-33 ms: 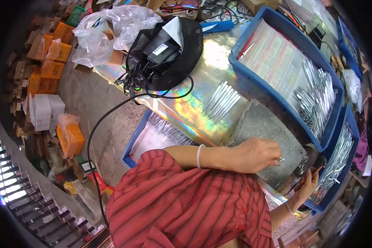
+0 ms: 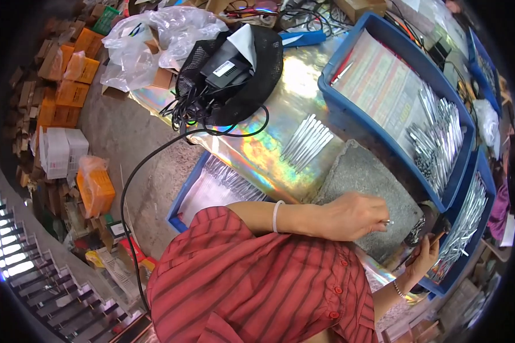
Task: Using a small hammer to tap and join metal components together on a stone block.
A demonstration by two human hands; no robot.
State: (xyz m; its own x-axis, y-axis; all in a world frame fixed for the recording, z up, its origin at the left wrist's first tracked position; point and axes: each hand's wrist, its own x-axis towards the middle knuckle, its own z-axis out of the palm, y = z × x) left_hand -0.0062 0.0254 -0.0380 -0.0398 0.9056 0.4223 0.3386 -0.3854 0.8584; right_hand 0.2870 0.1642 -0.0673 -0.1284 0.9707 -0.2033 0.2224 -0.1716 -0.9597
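Note:
My left hand (image 2: 353,217) is closed above the grey stone block (image 2: 367,186), its fingers pinched on a thin silvery metal rod (image 2: 389,222). Only the short end of that rod shows. Lower right, my right hand (image 2: 422,257) is wrapped round the wooden handle of what looks like a small hammer (image 2: 440,235), its dark head beside the blue bin. Beyond the block, a row of silvery metal rods (image 2: 307,143) lies side by side on the shiny iridescent sheet (image 2: 257,150).
A large blue bin (image 2: 349,108) with loose metal rods stands at the far right; a second blue bin (image 2: 479,228) sits nearer. Another blue tray (image 2: 180,208) of rods is left of my forearm. A black mesh bag (image 2: 268,68) with a trailing cable (image 2: 133,182) lies beyond.
My right hand and the hammer have shifted very slightly left. The left hand keeps its grip over the block.

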